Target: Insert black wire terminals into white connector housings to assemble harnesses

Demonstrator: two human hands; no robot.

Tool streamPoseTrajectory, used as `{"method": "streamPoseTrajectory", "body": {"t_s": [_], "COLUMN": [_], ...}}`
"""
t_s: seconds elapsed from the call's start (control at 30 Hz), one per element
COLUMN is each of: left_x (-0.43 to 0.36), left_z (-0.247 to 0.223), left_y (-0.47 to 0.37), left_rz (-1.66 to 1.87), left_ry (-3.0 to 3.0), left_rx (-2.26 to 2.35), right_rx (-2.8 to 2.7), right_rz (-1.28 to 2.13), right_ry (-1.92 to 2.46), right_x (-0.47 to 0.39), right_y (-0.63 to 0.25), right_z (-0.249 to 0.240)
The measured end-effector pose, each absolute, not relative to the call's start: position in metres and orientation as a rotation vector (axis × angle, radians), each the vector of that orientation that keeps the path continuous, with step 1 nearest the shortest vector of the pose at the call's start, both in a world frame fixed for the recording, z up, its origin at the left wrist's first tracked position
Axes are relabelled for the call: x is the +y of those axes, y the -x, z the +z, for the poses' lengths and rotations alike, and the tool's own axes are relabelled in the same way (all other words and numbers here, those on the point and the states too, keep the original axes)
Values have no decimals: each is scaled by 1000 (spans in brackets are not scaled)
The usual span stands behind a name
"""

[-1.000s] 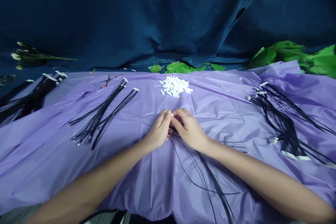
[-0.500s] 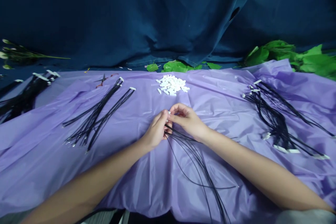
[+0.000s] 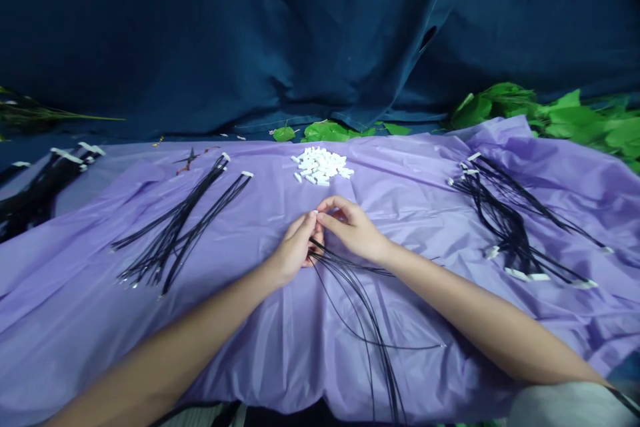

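Note:
My left hand (image 3: pixel 297 244) is closed around a white connector (image 3: pixel 315 213), of which only a small bit shows between the fingertips. Black wires (image 3: pixel 367 303) run out from under its fingers and hang down toward the front edge. My right hand (image 3: pixel 353 230) meets it from the right, thumb and forefinger pinched at the connector; whether a single wire end is in that pinch is hidden. Beyond both hands lies a pile of small white connectors (image 3: pixel 323 165).
Black wire bundles with white connectors (image 3: pixel 185 220) lie at left, and more wire bundles (image 3: pixel 505 220) at right. Small scissors (image 3: pixel 190 159) rest behind the left bundles. Green leaves (image 3: pixel 575 117) line the back below a dark blue curtain (image 3: pixel 225 33). Wrinkled purple sheeting (image 3: pixel 240 360) covers the table.
The view has shifted slightly, so most things sit a little further left. Both hands stay together at the connector, and less of its white shows now. The hanging wires have swung slightly.

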State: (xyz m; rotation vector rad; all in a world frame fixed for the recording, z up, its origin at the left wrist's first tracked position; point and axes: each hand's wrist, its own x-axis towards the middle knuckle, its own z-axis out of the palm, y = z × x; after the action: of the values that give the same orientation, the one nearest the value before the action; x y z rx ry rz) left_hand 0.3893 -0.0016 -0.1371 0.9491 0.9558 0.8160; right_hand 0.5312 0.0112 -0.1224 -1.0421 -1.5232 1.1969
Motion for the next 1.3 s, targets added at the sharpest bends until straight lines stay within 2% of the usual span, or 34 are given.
{"method": "streamPoseTrajectory", "body": {"t_s": [0.2, 0.33, 0.4, 0.5, 0.7, 0.83, 1.03, 1.3], "left_x": [-1, -2, -3, -4, -4, -1, 4, 2], "left_z": [-133, -130, -130, -130, -135, -139, -143, -141], "left_y": [-388, -388, -389, -390, -389, -384, -380, -376], "left_rz": [840, 878, 891, 906, 954, 1047, 1203, 1275], "left_ry": [-947, -948, -947, -968, -1047, -1013, -996, -964], "left_rx": [917, 930, 927, 921, 885, 840, 676, 618], "right_rx": [-1856, -2027, -1984, -1992, -2150, -2017, -1606, -1369], "right_rz": [1070, 824, 778, 747, 639, 892, 1671, 1998], "right_ry": [1376, 1679, 1746, 1619, 1351, 1305, 1097, 1278], "right_x": [-7, -63, -88, -104, -61, -33, -17, -10], "right_y": [-621, -663, -659, -626, -548, -525, -515, -511], "right_z": [-62, -60, -71, -81, -82, -93, -99, -91]}}
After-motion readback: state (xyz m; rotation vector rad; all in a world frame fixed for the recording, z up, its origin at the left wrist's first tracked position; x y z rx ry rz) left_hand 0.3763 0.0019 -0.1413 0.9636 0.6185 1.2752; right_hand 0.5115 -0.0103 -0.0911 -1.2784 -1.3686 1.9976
